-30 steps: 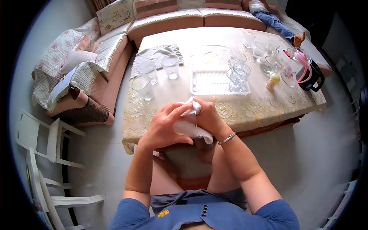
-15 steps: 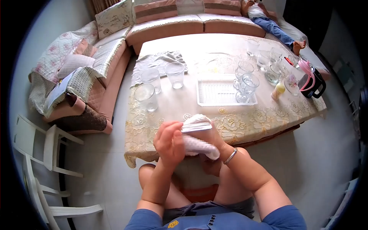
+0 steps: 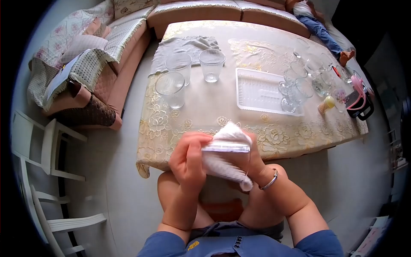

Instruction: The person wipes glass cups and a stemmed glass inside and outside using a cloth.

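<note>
My left hand (image 3: 188,160) is closed, its fingertips at the left end of a clear ribbed glass (image 3: 226,148). A white cloth (image 3: 231,132) is wrapped around the glass, with folds above and below it. My right hand (image 3: 255,160) grips the cloth from the right side, and its fingers are mostly hidden behind it. Both hands are above my lap, just off the near table edge. The glass is blurred, so its full shape cannot be made out.
On the lace-covered table (image 3: 205,113) stand several clear tumblers (image 3: 212,66) by a grey cloth (image 3: 167,53). A white plastic tray (image 3: 257,107), stemmed glasses (image 3: 302,90), a small yellow-capped bottle (image 3: 327,103) and a black jug (image 3: 358,103) are rightward. Another person (image 3: 317,28) reclines behind.
The camera view has shifted, so the table items appear higher. My hands have turned the glass and cloth slightly, and both still hold them.
</note>
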The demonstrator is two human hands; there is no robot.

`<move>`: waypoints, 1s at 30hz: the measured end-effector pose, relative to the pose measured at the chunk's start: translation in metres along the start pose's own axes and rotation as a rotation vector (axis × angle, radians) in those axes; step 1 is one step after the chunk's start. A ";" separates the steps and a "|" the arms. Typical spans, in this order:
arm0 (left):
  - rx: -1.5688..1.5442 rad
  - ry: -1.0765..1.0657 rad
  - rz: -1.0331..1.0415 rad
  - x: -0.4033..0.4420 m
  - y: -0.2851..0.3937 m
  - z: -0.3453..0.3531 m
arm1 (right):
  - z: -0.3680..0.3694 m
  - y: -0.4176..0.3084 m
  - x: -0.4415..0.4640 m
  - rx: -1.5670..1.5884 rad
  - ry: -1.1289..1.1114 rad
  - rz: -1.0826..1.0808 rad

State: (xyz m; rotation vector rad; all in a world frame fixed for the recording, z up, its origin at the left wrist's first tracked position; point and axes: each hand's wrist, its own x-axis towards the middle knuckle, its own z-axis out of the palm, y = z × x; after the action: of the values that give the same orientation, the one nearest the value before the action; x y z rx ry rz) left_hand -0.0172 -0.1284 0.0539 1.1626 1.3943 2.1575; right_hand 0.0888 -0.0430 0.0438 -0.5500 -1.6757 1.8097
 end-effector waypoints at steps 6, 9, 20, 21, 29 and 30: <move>0.264 -0.112 0.587 -0.006 0.021 -0.010 | 0.009 0.000 -0.003 -0.026 -0.304 0.086; 0.256 -0.140 0.333 -0.001 0.026 -0.010 | 0.003 -0.002 -0.001 -0.204 -0.216 0.076; 0.319 -0.059 0.377 -0.003 0.021 -0.010 | 0.008 0.005 -0.001 -0.069 -0.068 -0.047; 0.318 -0.059 0.376 -0.004 0.023 -0.010 | 0.008 0.008 -0.001 -0.015 -0.158 0.038; 0.362 -0.131 0.370 0.002 0.019 -0.010 | 0.000 -0.019 0.000 -0.280 -0.124 -0.045; 0.342 -0.197 0.294 0.005 0.018 -0.011 | -0.001 -0.018 0.000 -0.219 -0.052 -0.053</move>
State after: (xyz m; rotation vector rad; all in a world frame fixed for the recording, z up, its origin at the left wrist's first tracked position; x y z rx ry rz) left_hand -0.0259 -0.1404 0.0700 1.7522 1.6284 1.9604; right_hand 0.0924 -0.0418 0.0615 -0.5494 -1.9193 1.6266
